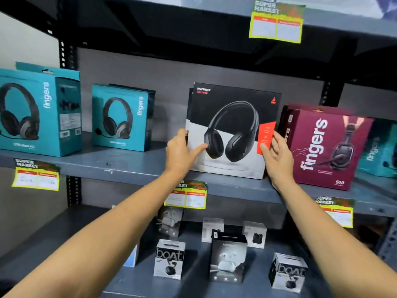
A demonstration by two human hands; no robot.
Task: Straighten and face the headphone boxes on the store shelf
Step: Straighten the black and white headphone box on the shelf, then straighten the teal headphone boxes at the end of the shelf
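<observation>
1. Both hands clasp the black box [232,132] by its side edges: left hand [182,150] with thumb on the front, right hand [277,151] with fingers half spread.
2. It stands on the shelf [137,168] between teal box [122,118] and maroon box [326,147].
3. We judge we are squaring it; next it needs a slight turn to face front.

3 teal headphone boxes [40,112], 1 black [232,130], 1 maroon [326,147], 2 hands [182,147].
</observation>
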